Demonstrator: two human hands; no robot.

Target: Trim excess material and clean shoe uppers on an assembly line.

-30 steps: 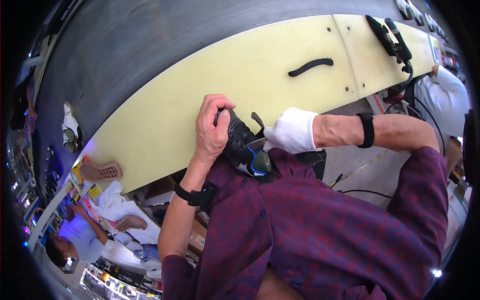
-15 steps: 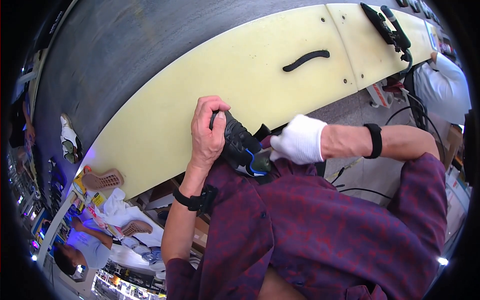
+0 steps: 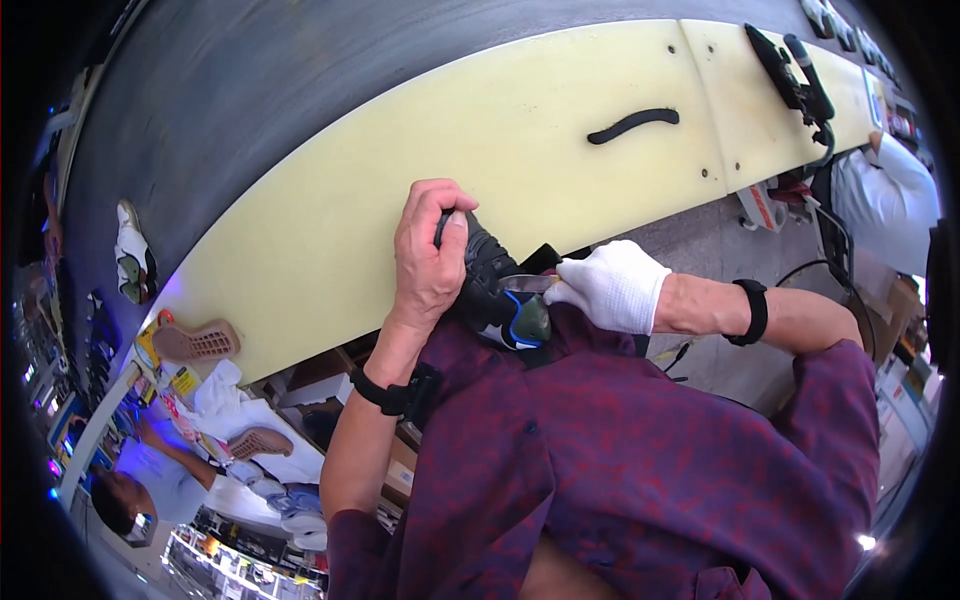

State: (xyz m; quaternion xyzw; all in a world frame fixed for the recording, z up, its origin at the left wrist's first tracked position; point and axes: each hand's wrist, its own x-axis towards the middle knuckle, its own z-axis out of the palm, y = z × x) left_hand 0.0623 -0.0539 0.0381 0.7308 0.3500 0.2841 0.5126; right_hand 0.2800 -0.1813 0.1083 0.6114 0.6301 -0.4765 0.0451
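My bare left hand is wrapped round the toe end of a dark shoe, which rests against my lap at the bench's near edge. The shoe has blue trim and a green heel patch, with its heel end toward me. In my right hand, which wears a white knitted glove, is a knife with a flat shiny blade. The blade points left and lies against the shoe's side, near the blue trim. My glove hides most of the knife's handle.
A curved black strip lies on the pale yellow bench. Farther right sits a black clamp-like device. A brown sole is at the bench's left end; a white-and-green shoe rests on the grey surface beyond. Other people are at both sides.
The knife blade, blurred lower by the heel before, now lies higher against the shoe's side. My right hand has shifted slightly right; my left hand keeps its hold. The whole view has shifted a little.
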